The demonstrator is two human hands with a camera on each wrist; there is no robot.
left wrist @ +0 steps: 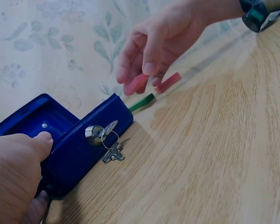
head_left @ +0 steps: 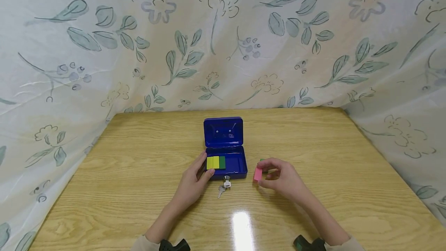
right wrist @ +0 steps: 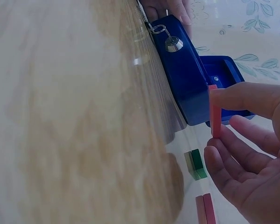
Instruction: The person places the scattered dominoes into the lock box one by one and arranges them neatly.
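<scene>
A blue metal cash box stands with its lid raised. Two yellow blocks and a green block lie side by side in its left part. My left hand holds the box's left side, with the thumb over the front corner. To the right of the box, my right hand pinches a pink block between thumb and fingers. Below that hand, another green block and a second pink block lie on the table.
Keys on a ring hang from the lock at the box's front. The wooden table reaches back to a floral cloth, which also borders both sides.
</scene>
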